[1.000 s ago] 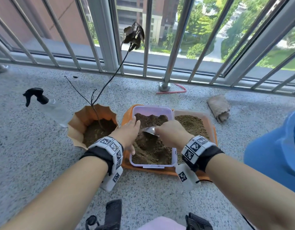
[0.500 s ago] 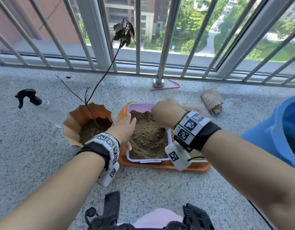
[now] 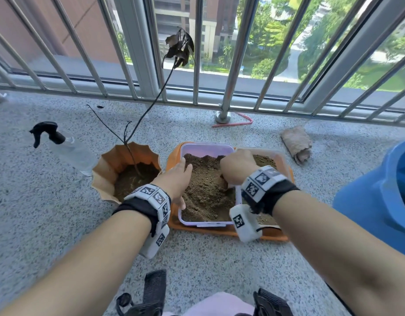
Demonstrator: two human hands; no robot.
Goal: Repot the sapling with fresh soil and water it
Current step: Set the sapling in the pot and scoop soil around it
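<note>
A thin sapling with dry dark leaves stands in a fluted orange pot that is partly filled with soil. To its right, a clear box with a purple rim holds brown soil and sits on an orange tray. My left hand grips the box's left wall, fingers over the rim. My right hand is curled knuckles-up and pushed down into the soil. The metal scoop it holds is hidden under the hand.
A second soil-filled container sits on the tray's right side. A spray bottle lies left of the pot. A blue bucket stands at the right, with a rolled cloth behind it. Metal railing closes off the back.
My right hand lifted with the scoop, then came back down and dug into the soil near the box's right side. My left hand stayed on the box wall.
</note>
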